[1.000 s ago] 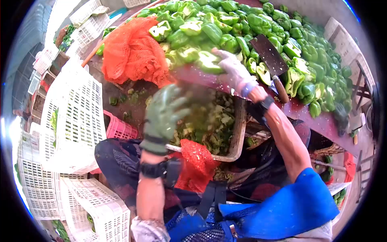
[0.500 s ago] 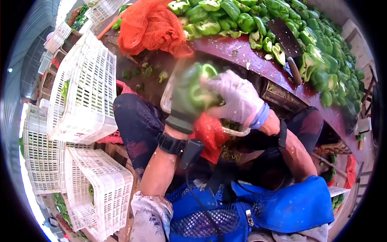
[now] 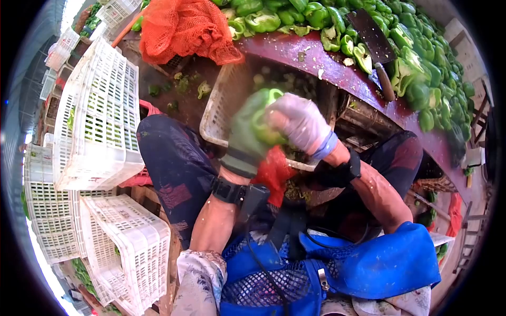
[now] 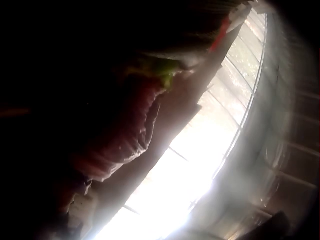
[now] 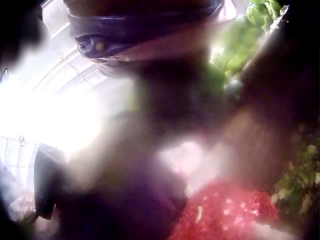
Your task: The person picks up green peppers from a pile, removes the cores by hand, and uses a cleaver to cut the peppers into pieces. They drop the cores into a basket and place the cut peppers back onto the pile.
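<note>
The left hand [image 3: 243,126] grips a cut pepper [image 3: 270,137] over the tub [image 3: 217,110], off the near edge of the counter [image 3: 287,50]; the right hand [image 3: 301,121], fingers curled, pinches its open side. A cleaver [image 3: 373,41] lies among peppers [image 3: 416,79].

The left hand [image 3: 246,126] is gloved in dull green, the right hand [image 3: 301,122] in pale lilac with a blue cuff [image 3: 324,146]. The pepper [image 3: 266,134] between them is bright green. At far left, the net [image 3: 184,31] is orange-red; the table [image 3: 287,51] is purple. The left crate [image 3: 100,124] is white with grid pattern.
</note>
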`<state>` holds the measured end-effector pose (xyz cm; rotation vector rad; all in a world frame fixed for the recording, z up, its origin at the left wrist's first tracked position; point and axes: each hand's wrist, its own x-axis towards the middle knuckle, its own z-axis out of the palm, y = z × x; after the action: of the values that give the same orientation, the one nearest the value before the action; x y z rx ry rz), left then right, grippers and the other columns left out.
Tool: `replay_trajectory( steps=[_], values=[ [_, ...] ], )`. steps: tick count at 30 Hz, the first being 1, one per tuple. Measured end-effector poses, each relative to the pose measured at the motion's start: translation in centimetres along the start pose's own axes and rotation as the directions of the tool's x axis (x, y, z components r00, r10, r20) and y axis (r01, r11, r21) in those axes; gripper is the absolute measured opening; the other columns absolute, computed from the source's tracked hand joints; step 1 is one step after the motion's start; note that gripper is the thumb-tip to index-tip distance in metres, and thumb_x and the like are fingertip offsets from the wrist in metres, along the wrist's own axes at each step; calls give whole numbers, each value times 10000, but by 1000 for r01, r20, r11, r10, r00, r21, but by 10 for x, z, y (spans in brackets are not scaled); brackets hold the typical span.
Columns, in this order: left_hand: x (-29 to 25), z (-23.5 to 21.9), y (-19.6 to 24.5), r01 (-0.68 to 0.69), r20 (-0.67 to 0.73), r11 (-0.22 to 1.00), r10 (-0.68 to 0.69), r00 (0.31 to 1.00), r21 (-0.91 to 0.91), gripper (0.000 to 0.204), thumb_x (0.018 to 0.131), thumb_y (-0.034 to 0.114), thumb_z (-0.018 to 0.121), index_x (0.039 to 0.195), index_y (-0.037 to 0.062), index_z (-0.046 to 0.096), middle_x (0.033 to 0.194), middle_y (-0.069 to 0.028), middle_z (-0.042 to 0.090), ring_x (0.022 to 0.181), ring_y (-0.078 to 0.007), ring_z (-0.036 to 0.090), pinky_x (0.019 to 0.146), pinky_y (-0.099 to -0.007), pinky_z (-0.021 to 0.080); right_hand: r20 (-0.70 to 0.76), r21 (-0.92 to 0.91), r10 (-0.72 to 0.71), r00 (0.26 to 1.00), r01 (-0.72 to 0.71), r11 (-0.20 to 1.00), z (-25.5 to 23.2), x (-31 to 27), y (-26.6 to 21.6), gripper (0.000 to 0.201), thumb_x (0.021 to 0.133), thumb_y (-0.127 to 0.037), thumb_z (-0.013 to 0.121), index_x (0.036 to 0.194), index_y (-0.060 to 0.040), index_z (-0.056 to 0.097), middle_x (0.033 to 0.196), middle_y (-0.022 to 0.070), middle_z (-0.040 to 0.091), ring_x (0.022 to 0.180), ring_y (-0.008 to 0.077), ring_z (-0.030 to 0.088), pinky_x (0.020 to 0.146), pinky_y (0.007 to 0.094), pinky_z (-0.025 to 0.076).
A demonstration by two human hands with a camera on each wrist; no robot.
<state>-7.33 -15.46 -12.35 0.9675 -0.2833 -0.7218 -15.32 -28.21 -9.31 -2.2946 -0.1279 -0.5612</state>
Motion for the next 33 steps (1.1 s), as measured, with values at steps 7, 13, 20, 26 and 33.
replay_trajectory(
  steps=[7,13,20,26,33],
  values=[
    [0,1,18,-93,-73,966,77,994,-240,322,944,186,544,1220,33,611,1162,-135,657,1058,-260,643,910,-428,544,-268,-481,-16,963,-119,869,-46,13,30,448,814,-85,690,1253,-88,601,1036,111,625,835,206,630,707,316,513],
    [8,-9,11,-619,223,589,606,764,519,395,971,168,506,1329,2,508,1307,-133,559,1192,-225,549,1002,-367,465,145,-72,362,921,-355,932,-11,5,-26,268,825,-295,676,934,-53,711,854,198,674,758,343,670,720,420,530],
    [-16,28,10,-323,72,888,318,945,326,409,971,121,474,1358,-8,464,1314,-119,537,1197,-201,519,1036,-329,415,407,-19,444,798,-478,878,-7,4,-12,268,802,-256,692,845,9,697,762,201,677,683,329,671,643,402,534],
    [-3,-1,2,-110,93,925,154,984,-365,431,954,172,529,1366,51,485,1360,-143,522,1225,-280,529,1025,-418,452,353,577,549,758,-638,510,-46,2,-34,228,872,-200,658,963,7,686,630,10,605,460,72,583,394,199,438],
    [-7,5,15,18,117,813,63,991,-582,497,944,211,544,1409,81,428,1412,-154,479,1257,-319,502,1032,-472,441,-170,-78,126,977,-140,987,-47,2,-24,243,835,-210,711,1048,-94,700,722,90,628,621,214,635,619,358,511]
  ],
)
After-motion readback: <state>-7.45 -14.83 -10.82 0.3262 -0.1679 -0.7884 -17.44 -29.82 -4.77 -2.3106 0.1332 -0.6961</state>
